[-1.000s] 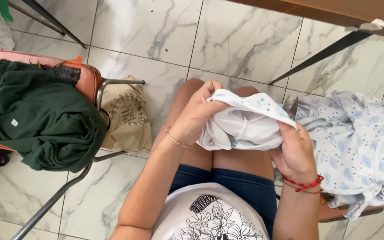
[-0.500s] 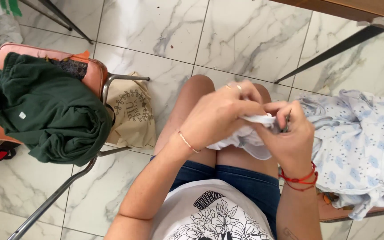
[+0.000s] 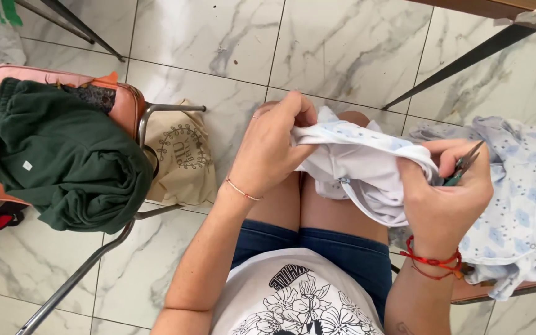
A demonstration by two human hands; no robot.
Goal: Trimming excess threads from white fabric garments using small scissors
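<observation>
**White garment stretched between two hands over the lap**

The white garment (image 3: pixel 367 170), dotted with pale blue, was held above the person's bare knees, near the middle of the scene. The left hand (image 3: pixel 274 149) pinched its upper edge with closed fingers. The right hand (image 3: pixel 445 198) gripped the other end of the cloth and also clasped a small pair of scissors (image 3: pixel 463 166), blades pointing up and right. More of the same printed fabric (image 3: pixel 522 198) lay heaped at the right. At the left, a dark green sweatshirt (image 3: pixel 63 161) lay on a chair (image 3: pixel 125 105), with a beige cloth bag (image 3: pixel 181 161) just beside it on the marble floor (image 3: pixel 342 49).
</observation>
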